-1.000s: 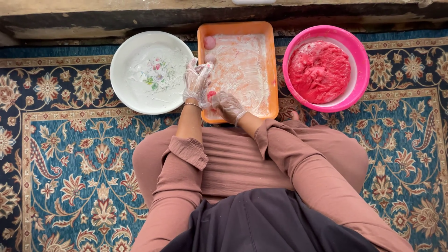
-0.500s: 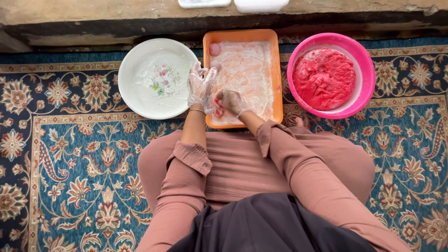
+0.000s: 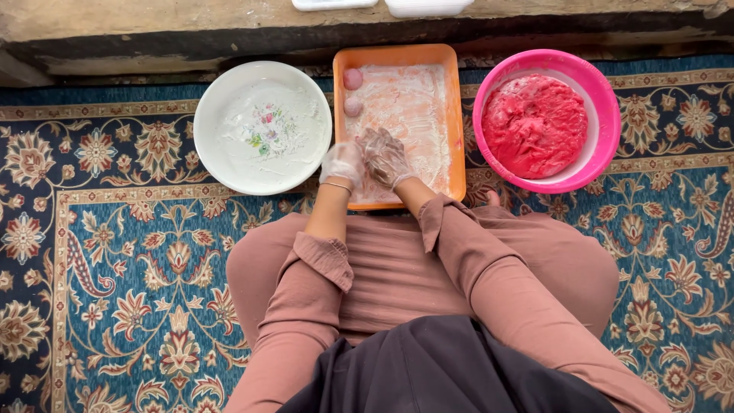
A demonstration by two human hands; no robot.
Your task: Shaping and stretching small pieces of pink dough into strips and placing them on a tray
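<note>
Both hands wear thin clear gloves and meet over the near left part of an orange tray (image 3: 457,115) dusted with white flour. My left hand (image 3: 341,164) and my right hand (image 3: 388,155) are cupped together, fingers overlapping, around a small piece of pink dough that is hidden between them. Two small pink dough balls (image 3: 352,79) (image 3: 352,106) lie one behind the other in the tray's far left corner. Right of the tray stands a pink bowl (image 3: 608,107) holding a big lump of red dough (image 3: 535,126).
A white plate (image 3: 229,99) with a flower print and a film of flour sits left of the tray. Everything rests on a blue patterned carpet (image 3: 115,268). Behind runs a stone ledge (image 3: 153,23) with two white containers (image 3: 334,4) at its top edge. My knees in pink trousers fill the foreground.
The hands have closed together over the pink piece, which showed between them before. The view has shifted, so the dishes sit a little further right and lower in the picture.
</note>
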